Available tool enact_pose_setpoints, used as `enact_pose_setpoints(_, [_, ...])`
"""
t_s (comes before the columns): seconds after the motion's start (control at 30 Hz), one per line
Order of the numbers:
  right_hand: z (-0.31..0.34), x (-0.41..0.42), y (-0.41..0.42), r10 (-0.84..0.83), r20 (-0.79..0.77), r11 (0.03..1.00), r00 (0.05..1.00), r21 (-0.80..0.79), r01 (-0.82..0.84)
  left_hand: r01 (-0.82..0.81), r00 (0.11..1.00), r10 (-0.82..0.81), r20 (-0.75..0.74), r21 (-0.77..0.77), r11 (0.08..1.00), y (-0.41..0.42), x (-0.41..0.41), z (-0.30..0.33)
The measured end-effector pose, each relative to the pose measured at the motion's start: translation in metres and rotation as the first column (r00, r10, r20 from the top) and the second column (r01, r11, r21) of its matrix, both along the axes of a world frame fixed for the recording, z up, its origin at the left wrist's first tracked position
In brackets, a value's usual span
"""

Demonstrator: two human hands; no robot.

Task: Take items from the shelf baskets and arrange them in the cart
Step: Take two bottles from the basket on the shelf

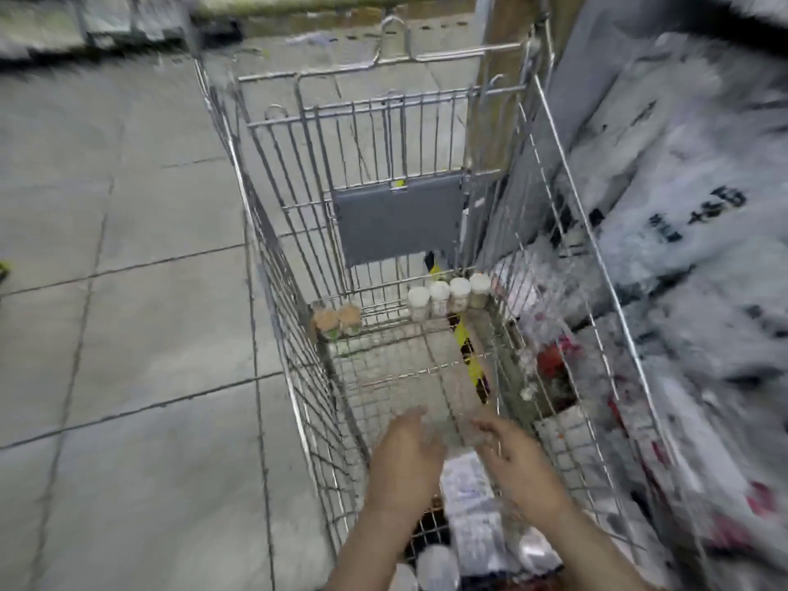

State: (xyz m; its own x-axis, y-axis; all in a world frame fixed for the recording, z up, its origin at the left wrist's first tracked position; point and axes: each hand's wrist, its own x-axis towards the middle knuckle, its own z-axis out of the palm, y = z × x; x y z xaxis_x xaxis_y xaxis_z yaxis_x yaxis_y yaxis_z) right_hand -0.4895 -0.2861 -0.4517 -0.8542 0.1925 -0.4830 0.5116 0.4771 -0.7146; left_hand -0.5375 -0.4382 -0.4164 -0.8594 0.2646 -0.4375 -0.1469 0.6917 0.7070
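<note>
silver wire cart (273, 232), grey flap (398, 219), white-capped bottles (447, 298), grey tiled floor (106, 249)

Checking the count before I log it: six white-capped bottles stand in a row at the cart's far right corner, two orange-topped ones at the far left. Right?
Not quite. The head view shows four white-capped bottles in that row, not six. The two orange-topped ones at the cart's far left are as you say.

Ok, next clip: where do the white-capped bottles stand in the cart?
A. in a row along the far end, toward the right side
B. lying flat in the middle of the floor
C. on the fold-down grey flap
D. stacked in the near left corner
A: four white-capped bottles stand upright, side by side, against the far end of the cart, below the grey flap.
</note>
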Motion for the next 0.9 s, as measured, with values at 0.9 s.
enact_pose_setpoints(0.9, [0.327,0.568,0.039,-0.468,-0.267,0.809,0.842,0.255,0.530,0.586,0.810,-0.563,-0.164,0.260,0.767,0.059,0.391,0.265])
